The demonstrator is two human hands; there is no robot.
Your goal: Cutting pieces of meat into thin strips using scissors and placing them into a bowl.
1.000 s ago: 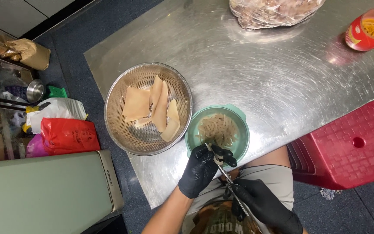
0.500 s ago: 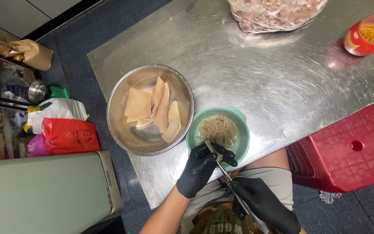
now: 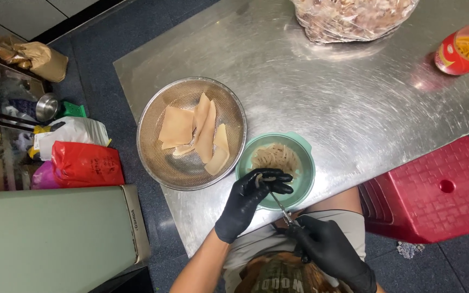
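Observation:
My left hand (image 3: 249, 199), in a black glove, pinches a pale strip of food over the near rim of a green bowl (image 3: 306, 158) that holds thin pale shreds (image 3: 276, 158). My right hand (image 3: 327, 250), also gloved, grips scissors (image 3: 281, 209) whose blades point up toward the strip at my left fingers. Left of the bowl sits a round metal strainer (image 3: 153, 115) with several flat tan slices (image 3: 195, 131) in it. Both stand on a steel table (image 3: 321, 92).
A clear bag of brownish pieces (image 3: 354, 16) lies at the table's far edge, and a red cup (image 3: 458, 51) stands at the far right. A red plastic stool (image 3: 435, 192) is beside my right leg. Bags (image 3: 82, 163), a small metal pot (image 3: 46, 106) and a green bin (image 3: 50, 239) crowd the floor on the left.
My view has shifted slightly. Both hands stay at the bowl's near rim, with the scissors still at the strip held by my left fingers.

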